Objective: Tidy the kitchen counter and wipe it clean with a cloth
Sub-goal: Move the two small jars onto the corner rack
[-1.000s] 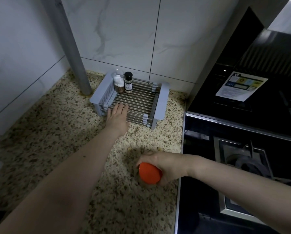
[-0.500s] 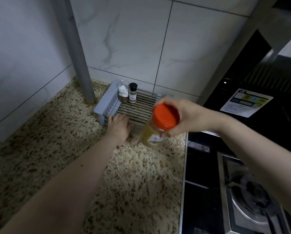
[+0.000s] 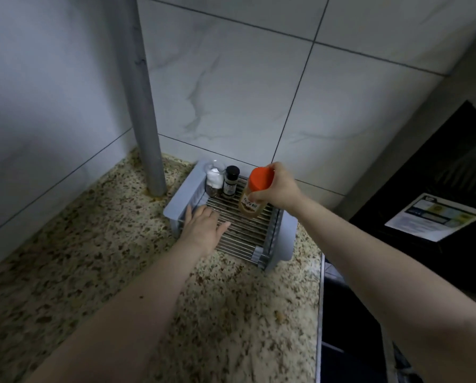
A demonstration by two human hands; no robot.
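Observation:
A grey rack (image 3: 282,239) with metal bars sits on the speckled stone counter (image 3: 231,313) against the tiled wall. In its back left corner stand a white-capped jar (image 3: 214,181) and a black-capped jar (image 3: 230,181). My right hand (image 3: 278,189) grips a spice jar with an orange cap (image 3: 254,193) and holds it, slightly tilted, over the back of the rack, right of the black-capped jar. My left hand (image 3: 203,230) lies flat on the rack's front left part, fingers spread, holding nothing.
A grey vertical pipe (image 3: 143,100) rises from the counter just left of the rack. To the right are a black stove (image 3: 369,341) and a dark hood with a white label (image 3: 433,217). Tiled walls close the corner behind and to the left.
My right hand lifted the orange-capped jar off the counter near the stove and carried it up and away over the rack's back. My left hand stayed on the rack.

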